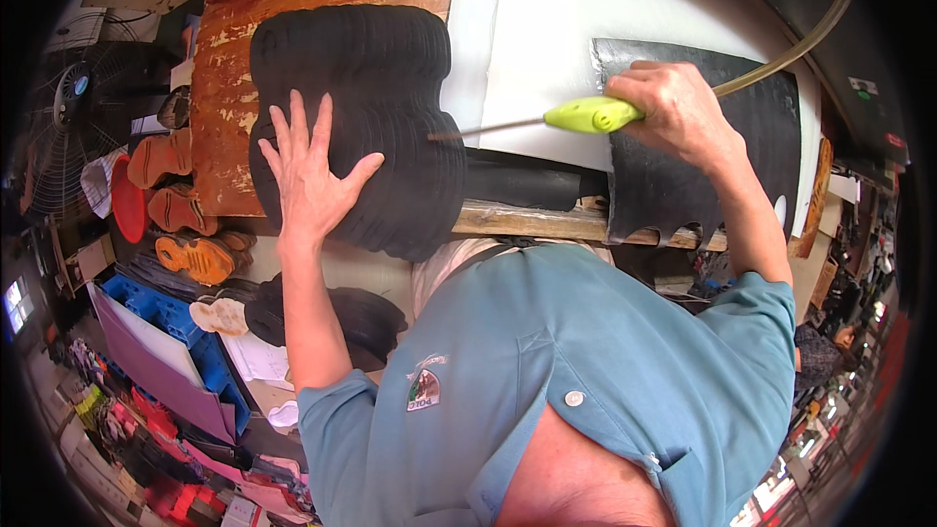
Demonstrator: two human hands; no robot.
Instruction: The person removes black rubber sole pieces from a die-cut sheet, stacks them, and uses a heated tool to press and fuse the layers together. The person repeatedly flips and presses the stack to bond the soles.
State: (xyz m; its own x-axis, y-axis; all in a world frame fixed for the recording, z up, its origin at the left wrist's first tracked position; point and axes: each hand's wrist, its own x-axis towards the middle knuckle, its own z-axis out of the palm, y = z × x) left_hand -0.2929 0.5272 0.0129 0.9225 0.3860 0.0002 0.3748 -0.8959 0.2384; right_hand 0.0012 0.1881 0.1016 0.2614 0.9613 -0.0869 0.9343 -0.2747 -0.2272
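Fingers spread, my left hand (pixel 317 181) lies flat on a tall stack of thin black sole-shaped sheets (pixel 351 49). My right hand (pixel 673 107) is wrapped round a lime-green air blow gun (pixel 590 115) with a long thin metal nozzle. The nozzle's tip is at the right side of the stack; whether it touches the sheets I cannot tell. A yellowish hose (pixel 781 66) runs from behind my right hand to the upper right. Beneath my right forearm is a black sheet (pixel 742 156) with scalloped cut-outs along its near edge.
The stack rests on a worn brown wooden board (pixel 229 88), with a white board (pixel 547 29) to its right. A dark machine (pixel 761 0) stands at the far right. On the left are a fan (pixel 78 88), orange shoe soles (pixel 195 256) and a blue crate (pixel 146 303).
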